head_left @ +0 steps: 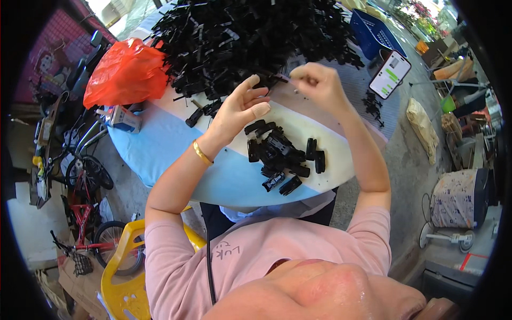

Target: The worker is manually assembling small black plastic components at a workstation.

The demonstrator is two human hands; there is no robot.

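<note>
Working above the round counter, both hands meet at the near edge of the large heap of black plastic parts. Left hand: fingers spread open, nothing clearly gripped. Right hand: fingertips pinched together; whether they hold a part, cannot tell. Small pile of black clips lies nearer the person than the heap. Red plastic bag left of heap; smartphone right of it.

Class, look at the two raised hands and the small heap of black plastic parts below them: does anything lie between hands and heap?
Nothing visible does. The left hand and right hand hover above the table; the small heap of black parts lies uncovered just below them.
</note>
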